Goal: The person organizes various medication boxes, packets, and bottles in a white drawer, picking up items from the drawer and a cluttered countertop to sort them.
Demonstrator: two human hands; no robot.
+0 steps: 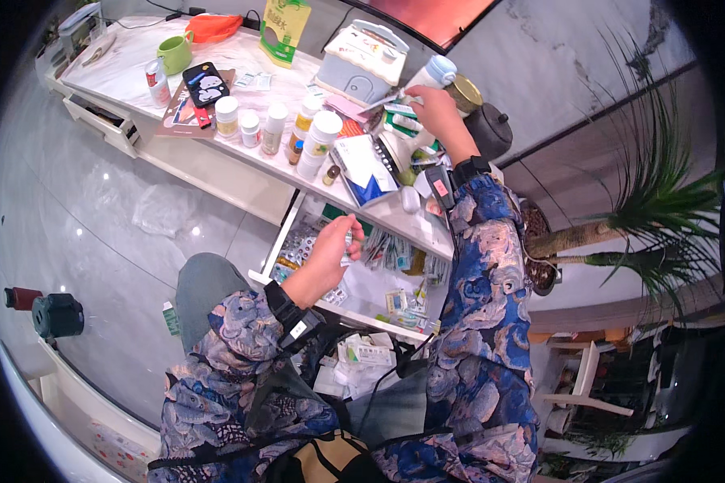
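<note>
My left hand (329, 256) is above the pulled-out drawer (362, 290), its fingers curled around a small white item (347, 239) that is mostly hidden. Inside the drawer lie blister packs (302, 246) and several thin packets (389, 250). Farther up, my right hand (440, 118) reaches over the cluttered right end of the cabinet top. Its fingertips pinch a thin, flat pale packet (386, 104). Below that hand are green-and-white boxes (406, 121). A white-and-blue box (365, 166) lies to their left.
Several medicine bottles (273, 130) line the cabinet's front edge (241, 154). Behind stand a house-shaped storage box (362, 63) and a blue-lidded bottle (436, 71). An open bag (362, 356) with discarded boxes sits between my knees. A potted plant (580, 241) stands right.
</note>
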